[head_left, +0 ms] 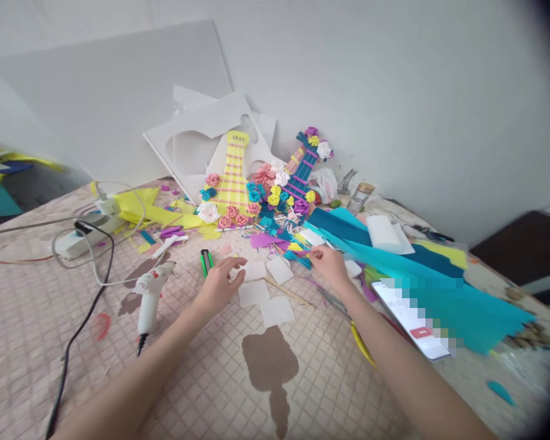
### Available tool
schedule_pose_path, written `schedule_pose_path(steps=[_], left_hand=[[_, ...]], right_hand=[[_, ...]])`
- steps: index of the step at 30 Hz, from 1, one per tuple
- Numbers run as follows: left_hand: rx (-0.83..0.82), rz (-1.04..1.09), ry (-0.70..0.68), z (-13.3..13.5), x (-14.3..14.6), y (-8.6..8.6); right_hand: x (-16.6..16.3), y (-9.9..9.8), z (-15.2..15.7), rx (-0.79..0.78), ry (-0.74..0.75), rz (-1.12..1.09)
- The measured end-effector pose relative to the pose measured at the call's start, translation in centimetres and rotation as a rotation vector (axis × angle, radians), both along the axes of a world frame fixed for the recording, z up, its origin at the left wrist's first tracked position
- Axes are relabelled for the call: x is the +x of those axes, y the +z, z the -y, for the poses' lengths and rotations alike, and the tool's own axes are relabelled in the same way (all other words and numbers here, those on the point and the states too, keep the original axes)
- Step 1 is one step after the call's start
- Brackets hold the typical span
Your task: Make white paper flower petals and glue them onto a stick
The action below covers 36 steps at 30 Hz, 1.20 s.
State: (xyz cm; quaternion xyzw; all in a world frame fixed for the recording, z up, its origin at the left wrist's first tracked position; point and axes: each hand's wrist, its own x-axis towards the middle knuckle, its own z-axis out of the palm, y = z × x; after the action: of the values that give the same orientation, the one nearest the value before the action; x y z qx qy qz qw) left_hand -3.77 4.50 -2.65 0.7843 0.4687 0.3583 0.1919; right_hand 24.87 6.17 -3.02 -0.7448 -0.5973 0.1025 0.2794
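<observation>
My left hand (pixel 220 282) rests on the table with fingers curled, its fingertips on a small white foam square (pixel 255 269). More white squares (pixel 277 310) lie around it, and a green cutter (pixel 205 261) lies just to its left. My right hand (pixel 327 264) is pinched on a thin colored piece (pixel 302 252) at the edge of the scrap pile. A thin wooden stick (pixel 286 291) lies between my hands.
A white glue gun (pixel 149 293) with a black cord stands at left near a power strip (pixel 80 239). Two foam guitars (pixel 234 180) with paper flowers lean on the wall. Teal foam sheets (pixel 440 287) and a phone (pixel 410 318) lie at right, a glass jar (pixel 361 195) behind.
</observation>
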Motion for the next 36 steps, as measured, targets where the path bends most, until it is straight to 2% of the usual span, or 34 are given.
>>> schedule_pose_path(steps=[5,11,19,30,36], left_hand=[[0.040,0.048,-0.042,0.4,-0.2,-0.2],[0.060,0.078,-0.116,0.5,-0.2,-0.4],[0.052,0.131,-0.186,0.9,-0.3,-0.3],[0.039,0.146,-0.205,1.0,-0.1,-0.2],[0.037,0.148,-0.199,0.9,-0.1,-0.2]], right_hand=[[2.8,0.7,-4.0,0.008,-0.067,0.200],[3.2,0.4,-6.9,-0.120,-0.006,0.288],[4.0,0.3,-7.4,-0.232,0.040,0.311],[4.0,1.1,-7.1,-0.187,-0.024,0.330],[3.7,1.5,-7.1,-0.146,-0.036,0.243]])
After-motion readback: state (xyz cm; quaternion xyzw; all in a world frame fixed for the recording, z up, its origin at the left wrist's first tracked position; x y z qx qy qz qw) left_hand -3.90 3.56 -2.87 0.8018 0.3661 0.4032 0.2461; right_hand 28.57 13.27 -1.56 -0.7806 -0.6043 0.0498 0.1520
